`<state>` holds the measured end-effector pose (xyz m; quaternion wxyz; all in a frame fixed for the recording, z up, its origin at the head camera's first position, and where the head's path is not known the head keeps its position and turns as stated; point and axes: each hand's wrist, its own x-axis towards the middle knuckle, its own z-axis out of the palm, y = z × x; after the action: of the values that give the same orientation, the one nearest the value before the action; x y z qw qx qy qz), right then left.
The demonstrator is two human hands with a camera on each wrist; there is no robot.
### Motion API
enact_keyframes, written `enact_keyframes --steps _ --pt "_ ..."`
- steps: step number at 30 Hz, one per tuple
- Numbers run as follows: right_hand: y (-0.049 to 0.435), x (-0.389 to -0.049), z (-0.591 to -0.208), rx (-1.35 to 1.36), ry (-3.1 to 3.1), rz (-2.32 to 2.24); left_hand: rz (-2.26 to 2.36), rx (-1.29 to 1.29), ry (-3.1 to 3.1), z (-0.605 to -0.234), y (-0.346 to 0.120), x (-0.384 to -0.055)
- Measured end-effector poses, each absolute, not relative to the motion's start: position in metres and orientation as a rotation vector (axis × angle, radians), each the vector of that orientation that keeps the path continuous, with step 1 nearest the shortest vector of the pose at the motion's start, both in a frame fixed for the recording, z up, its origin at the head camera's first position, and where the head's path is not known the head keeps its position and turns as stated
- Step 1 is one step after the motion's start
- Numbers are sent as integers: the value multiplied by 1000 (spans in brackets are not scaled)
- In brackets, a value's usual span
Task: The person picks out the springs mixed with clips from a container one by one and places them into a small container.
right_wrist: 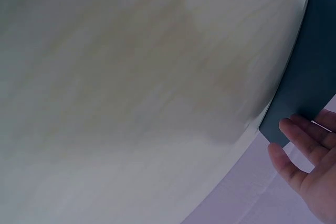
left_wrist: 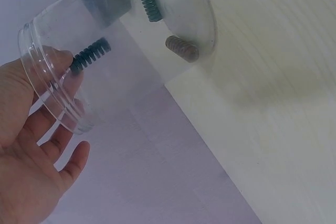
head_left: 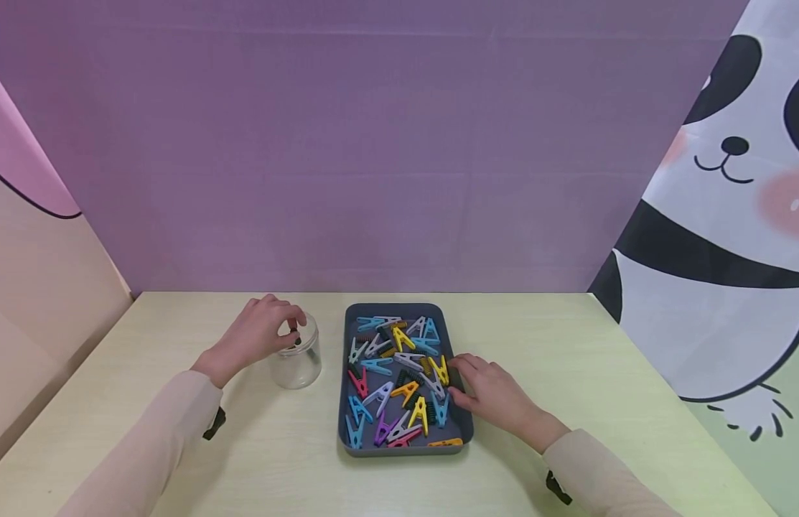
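Observation:
My left hand is over the mouth of a clear jar and pinches a dark coil spring between thumb and fingers, just inside the jar. Its other fingers spread outside the rim. At the jar's bottom lie a dark green spring and a brownish one. My right hand rests at the right side of the grey tray, fingers loosely bent with the tips at its rim. Inside the tray, plastic clips such as a yellow clip lie mixed with several springs.
The jar stands left of the tray on a pale wooden table. Behind the table rises a purple panel. A panda-printed sheet hangs on the right side.

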<state>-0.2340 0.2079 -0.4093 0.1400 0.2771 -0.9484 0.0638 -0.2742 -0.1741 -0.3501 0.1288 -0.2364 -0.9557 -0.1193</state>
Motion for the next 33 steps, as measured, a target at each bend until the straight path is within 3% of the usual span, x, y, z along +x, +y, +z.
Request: enact_keyframes --steps 33 --pt "208 -234 -409 805 -2735 199 -270 -739 -2668 -343 -165 -270"
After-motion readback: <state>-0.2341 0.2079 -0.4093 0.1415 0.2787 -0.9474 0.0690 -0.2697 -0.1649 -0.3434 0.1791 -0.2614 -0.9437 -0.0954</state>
